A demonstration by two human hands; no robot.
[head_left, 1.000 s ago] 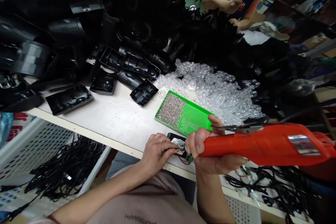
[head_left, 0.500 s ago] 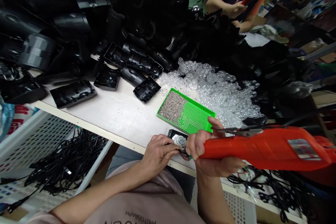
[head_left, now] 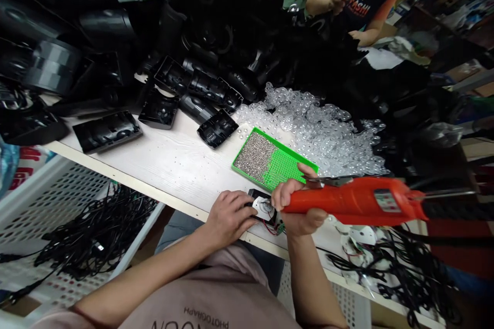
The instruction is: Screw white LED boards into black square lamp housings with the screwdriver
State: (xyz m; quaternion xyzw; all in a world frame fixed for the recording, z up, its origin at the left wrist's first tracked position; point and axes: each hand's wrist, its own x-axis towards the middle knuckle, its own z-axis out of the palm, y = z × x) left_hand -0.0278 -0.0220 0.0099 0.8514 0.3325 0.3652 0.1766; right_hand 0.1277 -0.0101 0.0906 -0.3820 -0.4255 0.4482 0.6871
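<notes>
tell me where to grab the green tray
Take the green tray by its rim at the left short end, coming from the bare table side. It lies flat, so the rim looks like the easiest edge to pinch. The right hand sits at the opposite corner, and clear domes heap along the far edge.

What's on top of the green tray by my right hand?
Small silver beads fill the left part of the green tray; the right part shows bare holes. Your right hand hides its near corner.
</notes>
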